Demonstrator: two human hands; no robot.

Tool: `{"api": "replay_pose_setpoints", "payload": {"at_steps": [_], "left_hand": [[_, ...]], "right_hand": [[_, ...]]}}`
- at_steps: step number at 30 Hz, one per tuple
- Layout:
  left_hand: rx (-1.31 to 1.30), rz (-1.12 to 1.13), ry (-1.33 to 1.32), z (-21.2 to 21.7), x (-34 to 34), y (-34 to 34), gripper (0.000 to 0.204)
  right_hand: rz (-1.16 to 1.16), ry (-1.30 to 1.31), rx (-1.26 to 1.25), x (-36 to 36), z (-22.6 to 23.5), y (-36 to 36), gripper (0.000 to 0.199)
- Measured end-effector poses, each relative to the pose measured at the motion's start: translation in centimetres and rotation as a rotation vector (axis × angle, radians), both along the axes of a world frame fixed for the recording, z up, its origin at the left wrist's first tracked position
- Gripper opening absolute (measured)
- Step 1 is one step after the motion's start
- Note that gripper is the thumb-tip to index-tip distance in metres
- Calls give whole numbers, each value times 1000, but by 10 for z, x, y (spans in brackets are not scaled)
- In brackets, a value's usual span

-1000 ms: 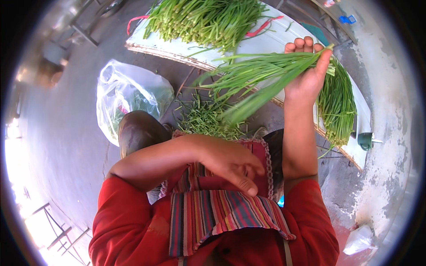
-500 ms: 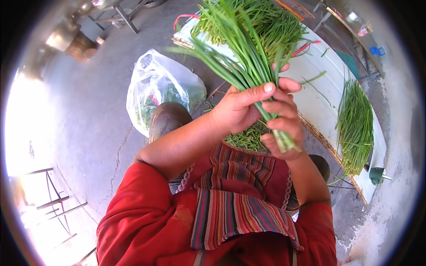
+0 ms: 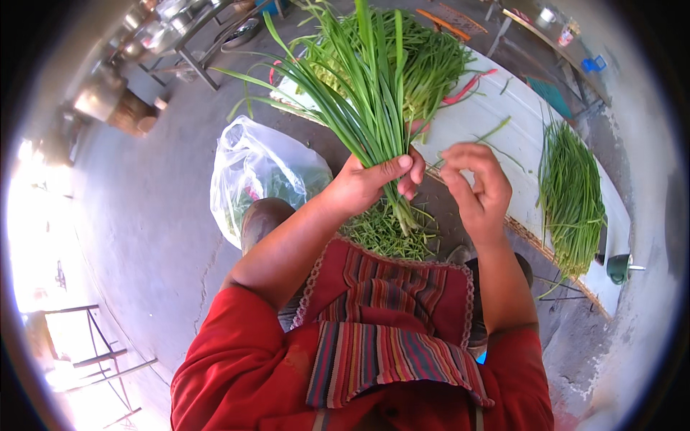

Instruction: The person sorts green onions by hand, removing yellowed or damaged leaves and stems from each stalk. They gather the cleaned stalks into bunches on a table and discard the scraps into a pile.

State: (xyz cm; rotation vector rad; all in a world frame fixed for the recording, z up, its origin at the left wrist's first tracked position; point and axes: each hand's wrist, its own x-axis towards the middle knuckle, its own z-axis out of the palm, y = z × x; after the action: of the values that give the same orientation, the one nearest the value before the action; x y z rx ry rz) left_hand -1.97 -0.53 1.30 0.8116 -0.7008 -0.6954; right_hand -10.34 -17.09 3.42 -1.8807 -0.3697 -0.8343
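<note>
My left hand [image 3: 377, 178] is closed round a bunch of long green garlic chives [image 3: 370, 108]. The leaves fan upward and to the left, and the pale cut stems [image 3: 404, 215] stick out below my fingers. To the right of the bunch and apart from it, my right hand [image 3: 480, 188] is raised with its fingers curled in toward the thumb. Whether anything small is pinched there cannot be made out. Beneath the stems, short green trimmings [image 3: 381, 233] lie in a heap between my knees.
On the white board [image 3: 521, 169] lie a large pile of greens [image 3: 431, 72], red ties [image 3: 471, 86] and a flat bundle of chives [image 3: 573, 197]. A green mug [image 3: 618, 268] is by its right end. A clear plastic bag [image 3: 266, 169] of greens stands on the floor left. Metal pots [image 3: 100, 93] are farther back.
My right hand has come off the lower stems and moved up and to the right. The bunch stays in my left hand, its leaves now spread wider toward the left.
</note>
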Motion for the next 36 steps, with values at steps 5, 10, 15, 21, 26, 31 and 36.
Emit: {"api": "replay_pose_setpoints", "payload": {"at_steps": [5,10,15,21,26,31,36], "left_hand": [[124,-92,-103,-17,-5,-5,32],[216,-101,-175,-16,-4,-6,15],[295,-17,-188,-10,-8,-5,12],[261,-108,-223,-7,-11,-8,11],[311,-111,-310,-16,-9,-6,15],[305,-183,-250,-23,-8,-5,26],[270,-183,-258,-21,-7,-5,23]], "right_hand": [[105,158,286,8,8,12,16],[275,206,421,8,6,11,10],[271,318,447,0,5,11,8],[197,303,365,0,3,4,7],[154,268,379,3,4,16,10],[202,542,438,3,13,12,10],[300,499,531,4,7,2,9]]}}
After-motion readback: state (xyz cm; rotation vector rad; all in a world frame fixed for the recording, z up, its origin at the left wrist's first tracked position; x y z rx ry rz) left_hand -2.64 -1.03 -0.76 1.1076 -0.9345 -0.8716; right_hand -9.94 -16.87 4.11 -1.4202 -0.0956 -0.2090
